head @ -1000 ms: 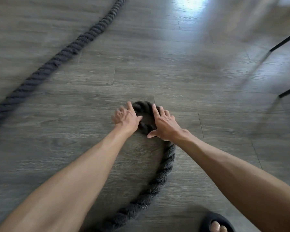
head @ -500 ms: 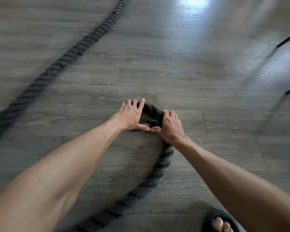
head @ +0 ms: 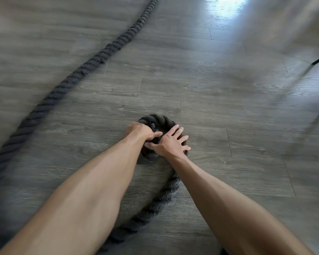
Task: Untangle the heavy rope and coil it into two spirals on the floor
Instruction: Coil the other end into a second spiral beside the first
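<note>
Head view: left hand (head: 139, 130) grips rope (head: 162, 120); right hand (head: 170, 142) presses it, fingers spread.

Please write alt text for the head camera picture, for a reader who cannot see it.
Two bare hands press a small tight coil of thick dark rope onto a grey wood floor: the left hand curled on it, the right hand flat with fingers spread. More rope trails toward the viewer and runs diagonally across the left.
</note>
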